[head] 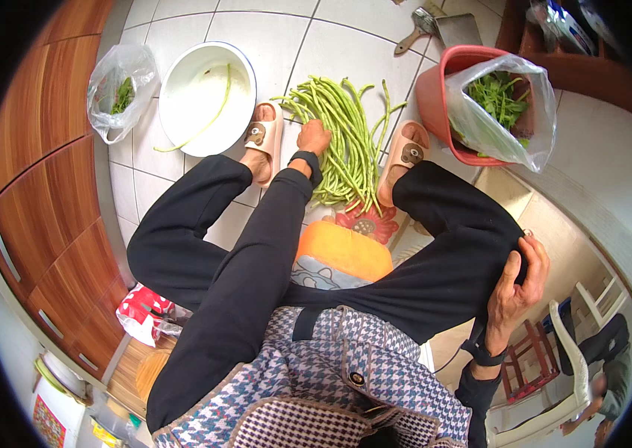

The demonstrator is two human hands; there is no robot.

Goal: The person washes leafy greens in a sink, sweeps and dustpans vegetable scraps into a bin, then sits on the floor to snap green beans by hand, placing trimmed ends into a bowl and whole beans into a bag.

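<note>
A heap of long green beans lies on the tiled floor between my feet. At the left edge of the heap is my left hand, knuckles up and fingers curled down against the beans; its fingertips are hidden, so any grip is unclear. My right hand rests on my right knee, fingers apart, holding nothing. To the left, a white basin with a blue rim has one long bean hanging over its edge. On the right, a red plastic bin holds a clear plastic bag with green leaves.
Another clear bag with greens stands beside the wooden cabinets. A brush and a metal dustpan lie beyond the beans. An orange cushioned seat is between my thighs. Another person is at lower right, near chairs.
</note>
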